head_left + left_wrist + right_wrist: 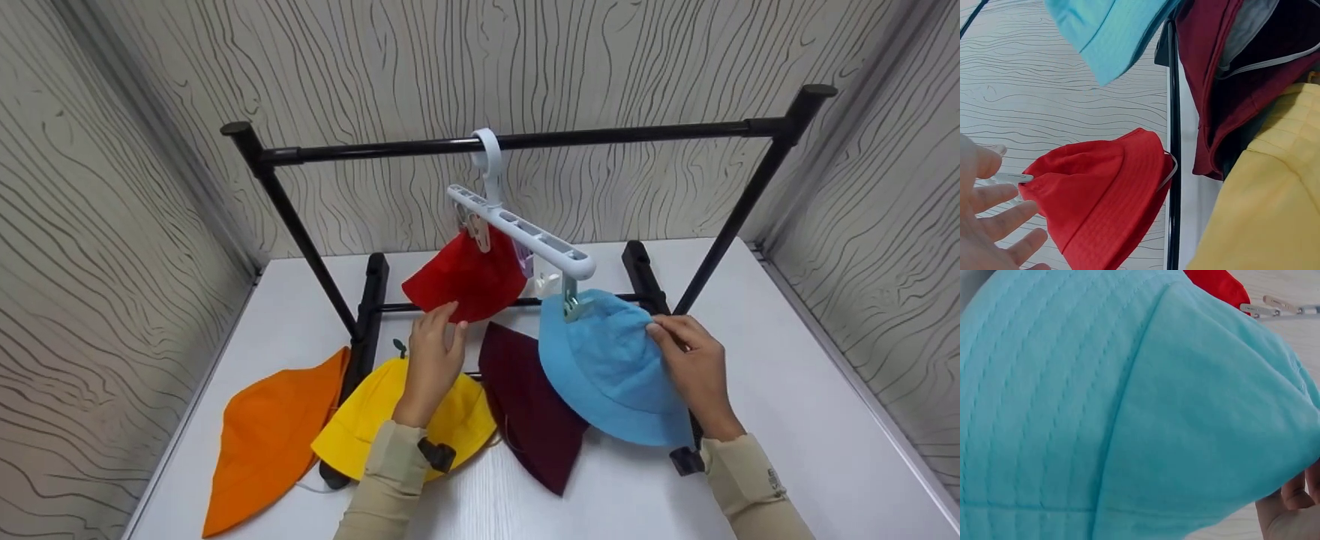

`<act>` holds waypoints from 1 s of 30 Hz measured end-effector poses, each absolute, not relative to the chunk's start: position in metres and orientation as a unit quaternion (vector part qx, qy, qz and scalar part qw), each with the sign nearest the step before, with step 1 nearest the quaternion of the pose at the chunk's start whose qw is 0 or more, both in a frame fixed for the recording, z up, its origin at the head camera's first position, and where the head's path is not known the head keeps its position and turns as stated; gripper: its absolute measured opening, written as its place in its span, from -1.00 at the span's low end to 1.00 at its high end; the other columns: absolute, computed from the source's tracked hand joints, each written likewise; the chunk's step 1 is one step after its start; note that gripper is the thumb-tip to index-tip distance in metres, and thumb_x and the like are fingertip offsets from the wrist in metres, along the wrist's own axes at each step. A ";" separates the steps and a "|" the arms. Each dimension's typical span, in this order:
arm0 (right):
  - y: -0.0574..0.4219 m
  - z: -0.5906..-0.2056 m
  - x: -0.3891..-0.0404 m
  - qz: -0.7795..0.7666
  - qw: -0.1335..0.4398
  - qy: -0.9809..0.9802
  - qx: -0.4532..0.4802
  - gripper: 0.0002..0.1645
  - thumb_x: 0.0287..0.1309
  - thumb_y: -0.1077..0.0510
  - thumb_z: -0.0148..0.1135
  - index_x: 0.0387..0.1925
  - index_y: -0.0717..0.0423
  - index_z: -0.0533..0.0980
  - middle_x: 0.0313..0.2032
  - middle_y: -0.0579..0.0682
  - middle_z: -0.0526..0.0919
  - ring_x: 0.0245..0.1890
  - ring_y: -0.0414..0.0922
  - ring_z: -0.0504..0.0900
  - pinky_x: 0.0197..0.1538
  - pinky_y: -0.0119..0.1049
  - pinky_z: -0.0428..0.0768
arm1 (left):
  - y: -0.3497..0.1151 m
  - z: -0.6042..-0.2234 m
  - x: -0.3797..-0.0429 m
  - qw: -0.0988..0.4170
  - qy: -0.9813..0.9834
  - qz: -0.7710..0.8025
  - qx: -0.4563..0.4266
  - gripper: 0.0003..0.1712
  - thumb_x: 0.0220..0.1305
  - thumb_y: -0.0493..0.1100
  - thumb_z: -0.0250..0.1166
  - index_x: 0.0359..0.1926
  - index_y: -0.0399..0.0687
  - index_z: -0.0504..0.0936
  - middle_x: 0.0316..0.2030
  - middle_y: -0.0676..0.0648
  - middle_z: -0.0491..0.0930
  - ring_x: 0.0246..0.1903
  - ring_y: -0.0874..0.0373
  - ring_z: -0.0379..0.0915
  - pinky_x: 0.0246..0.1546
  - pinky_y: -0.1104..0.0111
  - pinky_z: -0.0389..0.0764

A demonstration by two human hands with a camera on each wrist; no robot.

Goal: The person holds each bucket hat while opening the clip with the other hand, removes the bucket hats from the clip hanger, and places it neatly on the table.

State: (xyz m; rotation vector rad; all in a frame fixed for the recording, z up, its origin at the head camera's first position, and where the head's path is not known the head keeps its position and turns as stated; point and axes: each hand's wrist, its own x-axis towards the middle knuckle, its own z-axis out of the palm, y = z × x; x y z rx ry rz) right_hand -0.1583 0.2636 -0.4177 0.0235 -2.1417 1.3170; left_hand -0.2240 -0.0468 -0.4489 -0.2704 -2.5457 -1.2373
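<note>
A light blue bucket hat (622, 360) hangs by its crown from a green clip (572, 304) at the near end of a white clip hanger (525, 232). My right hand (694, 364) pinches the crown's right side between thumb and fingers. Toward the hanger's far end, a red bucket hat (472, 277) hangs from a pale clip (480, 232). My left hand (433, 360) is in the air just in front of the red hat, its fingers extended and holding nothing. In the left wrist view those spread fingers (1008, 222) are beside the red hat's crown.
The hanger hooks over the black rack's top bar (622, 136). On the white table (292, 315) lie an orange hat (270, 435), a yellow hat (360, 420) with a leaf-shaped tip and a maroon hat (532, 412). Patterned panels (420, 67) enclose the back and sides.
</note>
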 end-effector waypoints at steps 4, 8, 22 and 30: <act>0.277 -0.432 -0.161 0.503 0.296 -0.812 -0.034 -0.77 0.17 0.34 0.25 -0.13 0.34 0.65 -0.27 -0.09 0.64 -0.25 -0.49 0.53 -0.14 -0.76 0.45 | -0.047 -0.452 -0.223 0.140 -0.884 -0.437 -0.086 -0.52 0.39 -0.08 0.15 0.26 -0.13 0.45 0.25 -0.13 0.43 0.21 -0.05 0.29 0.28 0.12 0.40; 0.292 -0.448 -0.165 0.507 0.276 -0.813 -0.068 -0.73 0.20 0.23 0.26 -0.07 0.22 0.65 -0.28 -0.29 0.60 -0.21 -0.49 0.52 -0.10 -0.76 0.44 | -0.048 -0.455 -0.222 0.138 -0.887 -0.433 -0.085 -0.52 0.40 -0.08 0.14 0.27 -0.11 0.44 0.26 -0.12 0.42 0.21 -0.05 0.28 0.28 0.12 0.40; 0.317 -0.472 -0.159 0.498 0.228 -0.821 -0.160 -0.58 0.25 0.03 0.23 0.03 0.22 0.60 -0.34 -0.55 0.54 -0.30 -0.54 0.49 -0.19 -0.78 0.43 | -0.050 -0.460 -0.220 0.169 -0.887 -0.419 -0.097 -0.57 0.39 -0.12 0.16 0.23 -0.13 0.48 0.21 -0.15 0.48 0.17 -0.07 0.33 0.25 0.08 0.42; 0.330 -0.489 -0.153 0.489 0.184 -0.826 -0.214 -0.45 0.27 -0.10 0.18 0.12 0.21 0.54 -0.14 -0.25 0.66 -0.29 -0.60 0.41 -0.20 -0.81 0.38 | -0.049 -0.463 -0.218 0.141 -0.891 -0.424 -0.080 -0.56 0.39 -0.10 0.15 0.24 -0.10 0.48 0.24 -0.12 0.45 0.22 -0.06 0.29 0.30 0.08 0.37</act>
